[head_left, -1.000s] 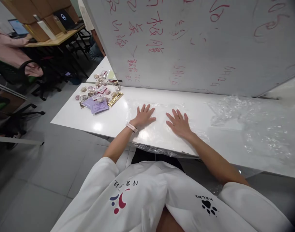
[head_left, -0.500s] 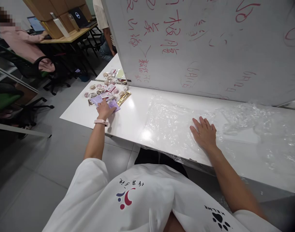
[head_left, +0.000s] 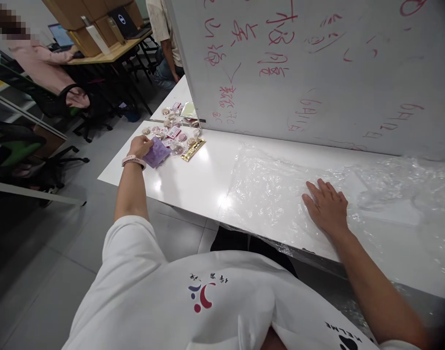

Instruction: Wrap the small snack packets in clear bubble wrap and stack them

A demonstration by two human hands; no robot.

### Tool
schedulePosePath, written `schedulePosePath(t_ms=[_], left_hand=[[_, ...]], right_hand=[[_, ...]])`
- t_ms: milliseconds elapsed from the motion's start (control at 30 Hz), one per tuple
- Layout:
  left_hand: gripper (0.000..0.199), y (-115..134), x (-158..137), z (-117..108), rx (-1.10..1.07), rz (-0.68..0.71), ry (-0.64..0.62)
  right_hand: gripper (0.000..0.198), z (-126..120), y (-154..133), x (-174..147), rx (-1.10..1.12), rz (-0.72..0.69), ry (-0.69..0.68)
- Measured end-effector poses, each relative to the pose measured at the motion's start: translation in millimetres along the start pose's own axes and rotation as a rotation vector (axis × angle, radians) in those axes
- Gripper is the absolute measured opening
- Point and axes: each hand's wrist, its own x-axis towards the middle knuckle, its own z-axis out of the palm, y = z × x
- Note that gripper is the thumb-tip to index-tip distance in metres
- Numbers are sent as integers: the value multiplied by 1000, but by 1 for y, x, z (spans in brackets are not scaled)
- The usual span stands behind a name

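Closed on the left edge of a flat purple packet (head_left: 157,153) is my left hand (head_left: 137,147), with a pale pink band around its wrist. The packet is tilted up at the near side of a pile of small wrapped snacks (head_left: 177,147). A gold wrapper packet (head_left: 193,149) lies at the pile's right side. On the table's right part, my right hand (head_left: 326,206) rests with its fingers spread on a crinkled sheet of clear plastic film (head_left: 266,194).
The white table (head_left: 215,160) runs along a whiteboard (head_left: 258,107) with red writing, standing at its far edge. More bunched film (head_left: 397,180) covers the right end. At the back left, one person sits at a desk (head_left: 123,51) with boxes; another person is beside the whiteboard.
My left hand has gone from lying on the purple packet to gripping its left edge, lifting it slightly and shifting left. My right hand stays on the film. The view has shifted somewhat.
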Motion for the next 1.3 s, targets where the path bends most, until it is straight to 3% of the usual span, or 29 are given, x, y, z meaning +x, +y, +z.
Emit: schedulePosePath(t_ms=[167,333,433,600,733,800,833,967,1033,1067,1133,1200,1300], left_hand=[[14,-7,16,17,66,-34,-76],[13,1,4,17,126,11,-56],[12,19,-14,2,206,83,38],[13,59,-55,-33,362,329,281],[15,94,-112,-36,-15,433,417],[14,116,-151,-19,-281,517,285],[14,128,-172,-6,-371,556,128],[21,184,-251,77,-447,841,-683],[22,212,-277,124,-399,999,-1001],[20,225,-287,145,-347,1067,-1057],[17,244,-298,178,-162,1180,-1056],[12,251,-305,193,-21,1255,-915],[19,236,-316,186,-40,1293,-605]], right_hand=[[56,-2,-2,0,6,4,7],[54,-2,-3,0,15,0,33],[54,-1,-3,0,-12,3,25],[58,1,-2,0,-32,19,22],[59,1,-2,-1,-48,17,0],[60,1,-2,0,-49,6,2],[60,1,-2,0,-44,0,3],[60,0,-2,1,-15,-14,12],[60,0,-3,1,-10,-15,16],[60,0,-3,1,-8,-15,18],[59,1,-3,2,1,-17,27],[56,1,-2,4,31,-22,41],[56,-7,-2,5,109,34,77]])
